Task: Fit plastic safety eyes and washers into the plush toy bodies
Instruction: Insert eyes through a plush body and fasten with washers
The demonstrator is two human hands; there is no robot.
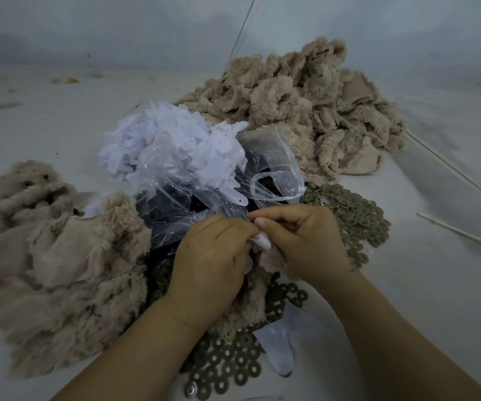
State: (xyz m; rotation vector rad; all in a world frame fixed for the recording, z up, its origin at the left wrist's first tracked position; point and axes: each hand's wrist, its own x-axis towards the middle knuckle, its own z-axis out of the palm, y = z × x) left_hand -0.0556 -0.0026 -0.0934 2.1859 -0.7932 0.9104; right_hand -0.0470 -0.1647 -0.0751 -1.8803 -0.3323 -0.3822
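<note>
My left hand (209, 257) and my right hand (300, 238) meet in the middle over a beige plush body (251, 302), most of it hidden under them. Both hands pinch a small white piece (262, 241) against the plush between their fingertips. Grey-brown washers (355, 215) lie heaped to the right of my right hand, and more washers (227, 363) spread below my wrists. A clear plastic bag (204, 204) with dark safety eyes inside sits just beyond my fingers.
A pile of beige plush bodies (54, 267) lies at the left and a larger one (314, 105) at the back right. White fabric cut-outs (170, 140) are heaped behind the bag. Thin white sticks (465, 235) lie at the right.
</note>
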